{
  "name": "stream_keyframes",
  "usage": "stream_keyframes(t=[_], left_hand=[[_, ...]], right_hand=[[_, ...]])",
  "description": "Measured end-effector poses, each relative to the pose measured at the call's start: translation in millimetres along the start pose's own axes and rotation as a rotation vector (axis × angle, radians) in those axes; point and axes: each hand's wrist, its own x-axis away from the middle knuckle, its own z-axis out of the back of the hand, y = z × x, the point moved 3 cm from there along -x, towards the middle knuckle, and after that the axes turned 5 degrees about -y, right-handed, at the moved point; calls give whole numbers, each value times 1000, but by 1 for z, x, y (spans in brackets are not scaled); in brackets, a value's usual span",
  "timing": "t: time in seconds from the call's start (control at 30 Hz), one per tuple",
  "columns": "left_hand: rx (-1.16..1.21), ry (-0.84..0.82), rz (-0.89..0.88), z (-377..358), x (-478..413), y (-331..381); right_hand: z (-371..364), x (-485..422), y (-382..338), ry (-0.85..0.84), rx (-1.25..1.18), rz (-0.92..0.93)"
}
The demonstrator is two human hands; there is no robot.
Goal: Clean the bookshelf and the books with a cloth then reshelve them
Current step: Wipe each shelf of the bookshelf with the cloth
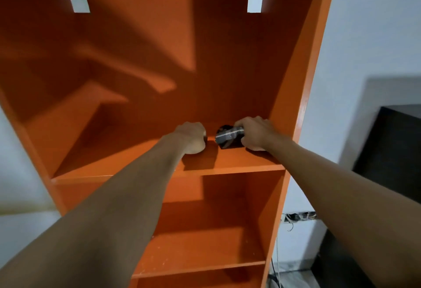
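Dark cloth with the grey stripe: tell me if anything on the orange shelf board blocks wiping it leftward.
Only the left hand: it rests on the orange shelf board just left of the dark cloth with the grey stripe, which the right hand grips. No book or other thing shows on that board.

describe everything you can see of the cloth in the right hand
The cloth is dark, almost black, with a pale grey band across it, and looks like soft fabric. It is bunched into a wad, not spread flat. It lies low on the orange shelf, seemingly touching the board, near the right inner wall. The right hand holds its right end with curled fingers, and its left end sticks out free. Blur hides finer detail.
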Motion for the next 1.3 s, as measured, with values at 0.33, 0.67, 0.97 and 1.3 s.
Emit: stream_keyframes(t=[0.33, 0.67, 0.97, 1.3], left_hand=[[6, -44, -31, -9, 17, 1], [34, -57, -27, -11, 29, 4], [36, -32, -25, -14, 18, 1], [42, -37, 10, -16, 19, 7]], right_hand=[[3, 97, -16, 143, -49, 25], [49, 78, -24, 287, -156, 23], [-17, 64, -28, 51, 40, -13], [15, 87, -31, 266, -94, 53]])
